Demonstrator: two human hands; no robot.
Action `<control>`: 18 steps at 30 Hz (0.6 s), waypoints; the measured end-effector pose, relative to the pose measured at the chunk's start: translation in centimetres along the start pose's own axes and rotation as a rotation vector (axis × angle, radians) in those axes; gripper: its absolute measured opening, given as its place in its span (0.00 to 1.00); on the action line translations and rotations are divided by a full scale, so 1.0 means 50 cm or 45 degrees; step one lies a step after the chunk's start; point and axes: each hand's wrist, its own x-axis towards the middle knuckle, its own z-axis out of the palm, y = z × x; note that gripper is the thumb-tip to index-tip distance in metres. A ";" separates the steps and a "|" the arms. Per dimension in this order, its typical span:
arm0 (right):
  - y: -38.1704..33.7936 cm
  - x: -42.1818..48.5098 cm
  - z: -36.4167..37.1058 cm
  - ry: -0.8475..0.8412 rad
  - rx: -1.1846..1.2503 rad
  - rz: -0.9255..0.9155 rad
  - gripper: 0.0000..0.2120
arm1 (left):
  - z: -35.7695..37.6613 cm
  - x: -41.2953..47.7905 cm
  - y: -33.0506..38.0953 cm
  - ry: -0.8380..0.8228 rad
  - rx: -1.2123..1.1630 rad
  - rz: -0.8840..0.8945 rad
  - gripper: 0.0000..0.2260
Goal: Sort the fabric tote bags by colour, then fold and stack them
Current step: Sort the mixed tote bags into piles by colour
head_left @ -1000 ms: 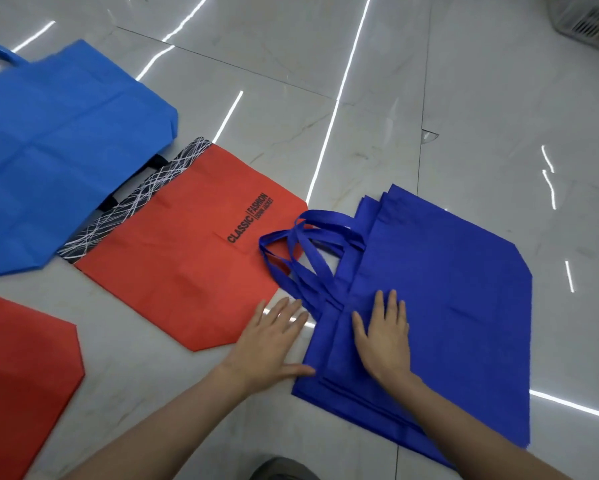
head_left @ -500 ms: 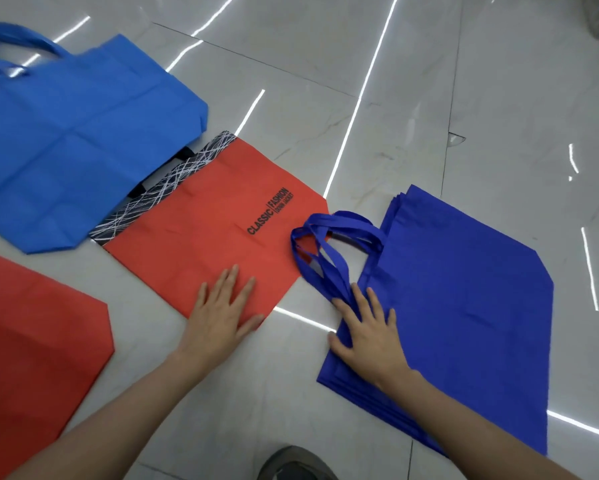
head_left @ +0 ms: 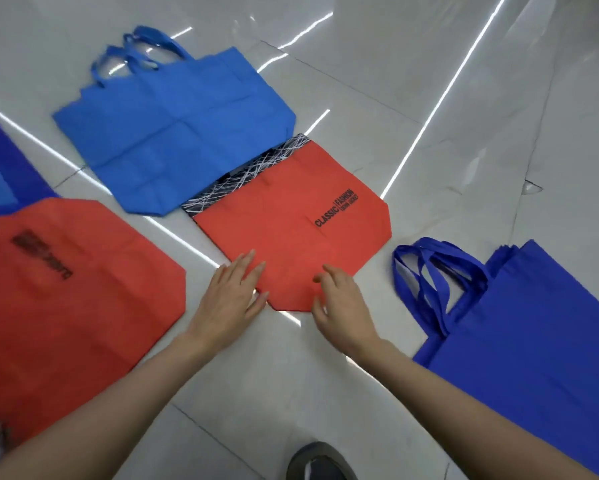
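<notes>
While both hands are at its near corner, the entry in hand is the red tote bag [head_left: 291, 237], flat on the floor [head_left: 429, 98] at centre.

Position: between the royal blue stack [head_left: 533, 323] on the right, lying apart from it, and a second red bag [head_left: 66, 289] on the left. A light blue bag [head_left: 173, 133] lies beyond, its near edge over part of the red tote's patterned band [head_left: 249, 174].

Orientation: the black-and-white band, marking the mouth, faces far-left; the clipped-corner bottom edge faces near-right. The outline reads close to square. The slightly longer axis appears to follow the band, running near-left to far-right, as does the "CLASSIC FASHION" print. Handles are not clearly visible.

Left hand [head_left: 228, 299]: fingers straight and spread, fingertips flat on the near-left edge, gripping nothing.

Right hand [head_left: 343, 306]: fingers loosely curled over the near corner, holding nothing; whether it touches the cloth cannot be told.

Step, as judged: royal blues look already gathered, so reds come next, and this one is about to be taken up.

Next move calls for: a pinch on the near edge, then either a fold across toward the band or a slide leftward onto the other red bag, first drawing the band clear of the light blue bag.
</notes>
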 end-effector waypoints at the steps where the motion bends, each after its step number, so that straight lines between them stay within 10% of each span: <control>1: -0.036 0.025 0.011 -0.126 0.041 -0.063 0.15 | -0.012 -0.028 -0.030 0.035 0.000 -0.067 0.25; 8: -0.257 0.148 0.105 -0.456 0.196 -0.327 0.18 | -0.091 -0.269 -0.235 0.107 -0.001 -0.603 0.31; 18: -0.421 0.250 0.196 -0.646 0.698 0.278 0.27 | -0.073 -0.413 -0.309 0.053 -0.309 -1.073 0.43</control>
